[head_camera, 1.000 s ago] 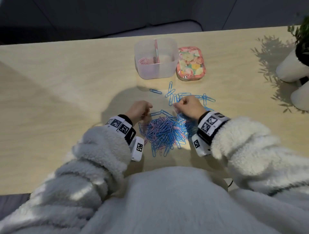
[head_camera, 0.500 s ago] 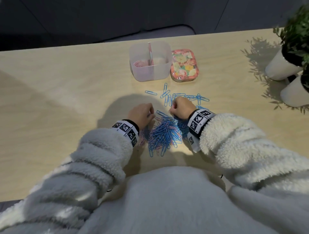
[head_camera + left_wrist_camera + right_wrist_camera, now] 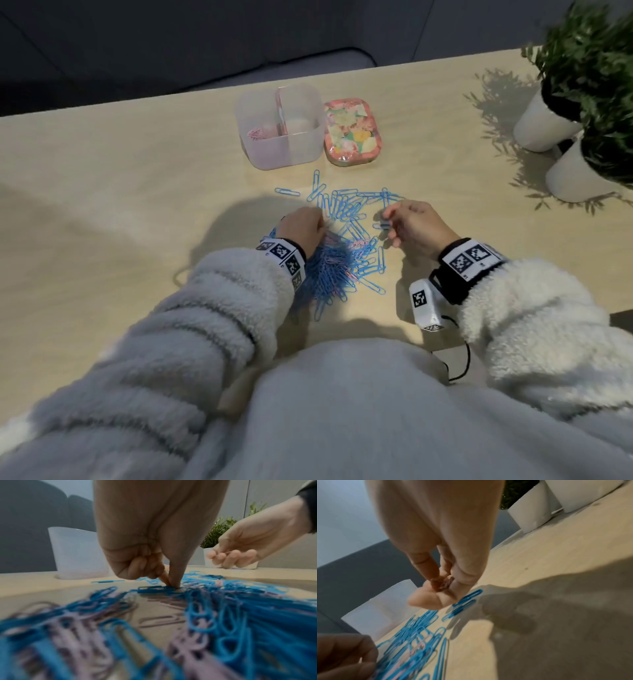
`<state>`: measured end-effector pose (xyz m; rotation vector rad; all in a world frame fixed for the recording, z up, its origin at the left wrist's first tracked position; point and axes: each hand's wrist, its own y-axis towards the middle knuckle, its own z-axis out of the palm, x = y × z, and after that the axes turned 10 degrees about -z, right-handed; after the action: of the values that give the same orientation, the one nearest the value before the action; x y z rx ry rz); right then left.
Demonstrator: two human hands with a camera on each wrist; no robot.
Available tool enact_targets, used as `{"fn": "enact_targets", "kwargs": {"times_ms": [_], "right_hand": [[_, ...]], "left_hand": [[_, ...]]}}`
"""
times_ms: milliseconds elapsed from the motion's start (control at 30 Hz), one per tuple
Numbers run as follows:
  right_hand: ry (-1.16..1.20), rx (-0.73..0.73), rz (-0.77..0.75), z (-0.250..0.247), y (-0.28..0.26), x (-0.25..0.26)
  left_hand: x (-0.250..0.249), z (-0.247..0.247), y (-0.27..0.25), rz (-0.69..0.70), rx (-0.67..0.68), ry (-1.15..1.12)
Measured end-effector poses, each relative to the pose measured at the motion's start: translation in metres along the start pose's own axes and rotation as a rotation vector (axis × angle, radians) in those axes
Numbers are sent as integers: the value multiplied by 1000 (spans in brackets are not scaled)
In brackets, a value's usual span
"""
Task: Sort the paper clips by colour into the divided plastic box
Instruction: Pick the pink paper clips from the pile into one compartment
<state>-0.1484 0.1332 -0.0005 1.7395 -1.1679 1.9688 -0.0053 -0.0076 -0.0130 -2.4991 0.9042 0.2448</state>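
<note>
A heap of blue and pink paper clips (image 3: 337, 260) lies on the wooden table in front of me. Behind it stands the translucent divided box (image 3: 301, 144), with pink clips (image 3: 257, 133) in its left compartment. My left hand (image 3: 320, 219) is at the heap's far left; in the left wrist view its thumb and forefinger (image 3: 171, 584) pinch the end of a blue clip (image 3: 150, 588) lying on the table. My right hand (image 3: 385, 219) hovers just right of the heap, and in the right wrist view it (image 3: 443, 586) pinches a pink clip (image 3: 444, 584).
A floral tin lid (image 3: 352, 132) lies right of the box. Two white plant pots (image 3: 544, 126) (image 3: 579, 174) stand at the table's right. Loose blue clips (image 3: 346, 202) are spread between the heap and the box.
My right hand has lifted off the heap and moved right with a pink clip. My left hand has moved onto the heap's far left edge.
</note>
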Motion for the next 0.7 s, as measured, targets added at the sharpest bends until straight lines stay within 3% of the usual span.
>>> {"fn": "enact_targets", "kwargs": {"times_ms": [100,267,400,533,700], "right_hand": [[-68,34,19,0,-4,-4],[-449,144,-153,6,-2,-18],[-654,181,-173,2,9,-31],[-709,213,-200,5,5,-25],[-840,266,-308,14,6,-18]], "left_hand": [[4,-3,-1,81,-30,-34],[-27,7,-14,249,51,-77],[-38,17,-10,232,76,-1],[-37,21,-5,262,2,166],[-26,24,-4,292,-34,169]]}}
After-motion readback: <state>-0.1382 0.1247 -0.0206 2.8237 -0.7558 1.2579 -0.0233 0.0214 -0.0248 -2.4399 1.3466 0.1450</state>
